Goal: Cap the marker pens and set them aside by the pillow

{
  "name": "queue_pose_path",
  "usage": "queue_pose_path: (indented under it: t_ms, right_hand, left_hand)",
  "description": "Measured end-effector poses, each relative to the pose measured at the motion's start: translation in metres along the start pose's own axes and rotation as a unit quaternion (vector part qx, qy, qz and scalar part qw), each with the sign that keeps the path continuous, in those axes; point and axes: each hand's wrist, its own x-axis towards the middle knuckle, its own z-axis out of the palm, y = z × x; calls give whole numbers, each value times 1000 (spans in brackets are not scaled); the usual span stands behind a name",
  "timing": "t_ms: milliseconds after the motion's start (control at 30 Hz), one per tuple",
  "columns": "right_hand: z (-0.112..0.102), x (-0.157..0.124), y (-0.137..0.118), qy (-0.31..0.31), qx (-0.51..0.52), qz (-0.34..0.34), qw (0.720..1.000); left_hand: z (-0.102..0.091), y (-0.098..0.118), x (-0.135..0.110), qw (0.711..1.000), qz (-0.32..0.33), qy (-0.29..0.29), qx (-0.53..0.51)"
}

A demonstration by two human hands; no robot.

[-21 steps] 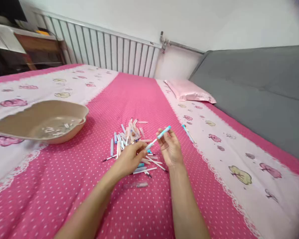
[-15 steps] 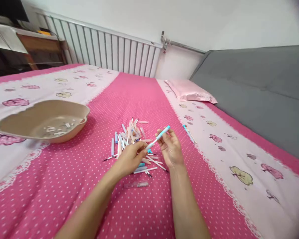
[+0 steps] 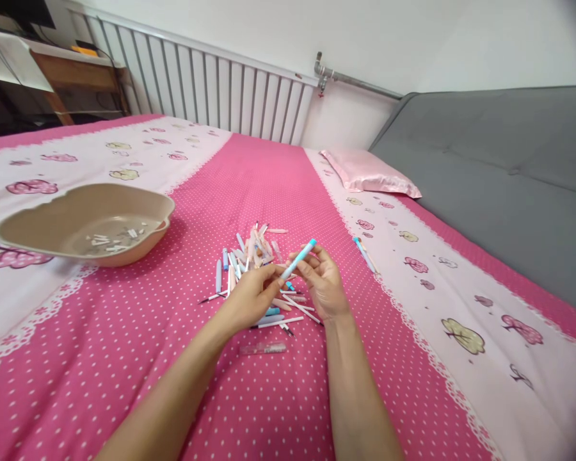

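A light-blue pen [image 3: 298, 258] slants up to the right between my two hands, over a heap of pen parts. My left hand [image 3: 254, 296] pinches its lower, paler end. Around its brighter blue upper part, the fingers of my right hand [image 3: 327, 288] are closed. The two parts of the pen meet with no white gap showing. Beneath and beyond my hands lie loose pen barrels [image 3: 256, 246] in pink and blue, and several white refills [image 3: 281, 322] with dark tips. Nearer to me lies a clear pinkish barrel [image 3: 263, 348]. My hands hide part of the heap.
At the left stands a beige basin [image 3: 72, 218] with small white pieces in it. A blue-topped pen [image 3: 366, 255] lies to the right, beside another slim piece. Farther back are a pink pillow [image 3: 367, 174], a grey padded headboard [image 3: 499, 166] and a white radiator [image 3: 196, 83].
The white section between the pen's two parts has disappeared as the blue upper part moved down and left onto the lower part. My right hand has shifted slightly left.
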Motion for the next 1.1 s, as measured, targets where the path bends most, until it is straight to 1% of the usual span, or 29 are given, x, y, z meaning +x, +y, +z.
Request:
queue_pose_path:
  t_ms: [67,133,267,367,467,600,867,1100]
  right_hand:
    - [-1,0,0,0,-8,4,1000]
    - [-1,0,0,-2,-12,8,1000]
    - [-2,-1,-2,-18,-4,15,1000]
    - [-1,-2,-4,-36,0,36,999]
    - [-1,-3,-6,-45,2,59,997]
    - [-2,-3,-6,-48,4,67,997]
    - [-2,-1,-3,-7,-19,67,998]
    - [1,-2,0,2,-34,60,998]
  left_hand:
    - [1,3,0,999,-10,-4,-31]
    - [1,7,0,996,-28,-19,-86]
    - [-1,14,-3,976,-84,-56,-191]
    - [-4,16,-5,962,-116,-81,-234]
    - [-6,15,-6,951,-134,-95,-261]
    - [-5,14,-6,952,-126,-89,-264]
    - [4,13,-1,962,-133,-22,-237]
    - [5,13,-2,965,-139,-10,-220]
